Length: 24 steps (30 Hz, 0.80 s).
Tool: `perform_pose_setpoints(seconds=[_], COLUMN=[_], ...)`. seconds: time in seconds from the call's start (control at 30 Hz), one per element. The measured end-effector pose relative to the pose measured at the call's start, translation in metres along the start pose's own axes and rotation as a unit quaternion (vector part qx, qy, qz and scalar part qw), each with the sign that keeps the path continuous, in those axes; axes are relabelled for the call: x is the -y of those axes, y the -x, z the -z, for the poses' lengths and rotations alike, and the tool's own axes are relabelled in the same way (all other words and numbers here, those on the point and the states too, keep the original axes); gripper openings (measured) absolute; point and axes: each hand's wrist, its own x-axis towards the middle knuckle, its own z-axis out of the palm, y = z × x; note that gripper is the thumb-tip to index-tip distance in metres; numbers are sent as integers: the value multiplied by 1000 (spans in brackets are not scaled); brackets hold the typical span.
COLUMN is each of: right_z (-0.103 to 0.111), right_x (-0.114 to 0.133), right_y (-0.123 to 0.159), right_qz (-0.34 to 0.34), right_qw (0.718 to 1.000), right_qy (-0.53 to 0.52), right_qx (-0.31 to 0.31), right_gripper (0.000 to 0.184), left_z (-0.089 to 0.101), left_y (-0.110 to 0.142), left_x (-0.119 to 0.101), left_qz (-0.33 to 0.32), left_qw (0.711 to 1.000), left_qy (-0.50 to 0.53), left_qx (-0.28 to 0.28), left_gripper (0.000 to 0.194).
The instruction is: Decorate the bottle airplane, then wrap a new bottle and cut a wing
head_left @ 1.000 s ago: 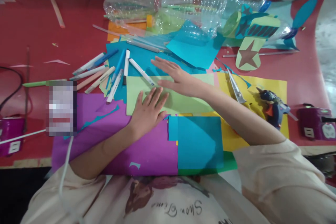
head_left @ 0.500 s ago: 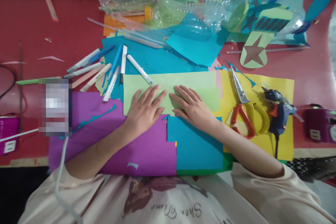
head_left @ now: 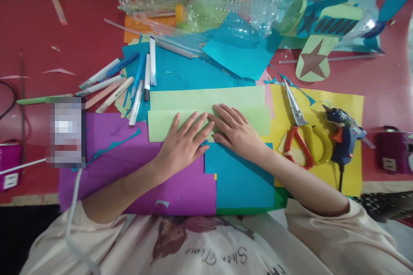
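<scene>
Light green paper [head_left: 161, 125] lies in front of me, its lower band overlapping a paler upper band [head_left: 206, 96]; whether this is one folded sheet or two, I cannot tell. My left hand [head_left: 183, 139] rests flat on the lower band with fingers spread. Beside it, my right hand [head_left: 235, 131] presses flat on the same paper, fingers stretched out and slightly apart. The fingertips of both hands nearly meet at the middle. Beneath are purple paper [head_left: 135, 180] and blue paper [head_left: 241, 180]. A white marker [head_left: 152, 62] lies just beyond the green paper's upper left corner.
Several markers [head_left: 109, 90] lie to the left, near a blurred phone-like device [head_left: 67, 132]. Red- and yellow-handled scissors [head_left: 297, 137] and a glue gun [head_left: 343, 137] rest on yellow paper [head_left: 353, 103]. Clear plastic bottles [head_left: 226, 4] and a decorated paper craft [head_left: 322, 30] are at the back.
The white marker that touched the green paper's top edge now lies farther left, by the other markers. My left hand has shifted slightly right and down; the right hand stays in place.
</scene>
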Motion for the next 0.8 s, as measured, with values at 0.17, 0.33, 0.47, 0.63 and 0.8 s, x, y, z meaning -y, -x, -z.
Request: perform_pose_setpoints(seconds=[0.17,0.33,0.47,0.63,0.8], right_z=[1,3,2,0,1], right_x=[-3,-12,-19,-20,-18], right_y=[3,10,15,17,17], right_qz=[-19,-92,-125,-124,-125], right_qw=[1000,996,992,992,992], right_qy=[-5,3,8,9,23], right_qx=[24,13,-8,-13,-6], right_gripper=[62,66,65,66,71], left_z=[-11,-6,-2,-1,2], left_y=[2,3,11,26,33], left_x=[-2,-1,-4,-5,-6], left_qz=[20,19,45,78,82], left_qw=[1000,999,999,997,996], left_qy=[-12,-15,-8,14,-13], left_qx=[18,26,30,25,25], left_gripper=[58,58,57,58,54])
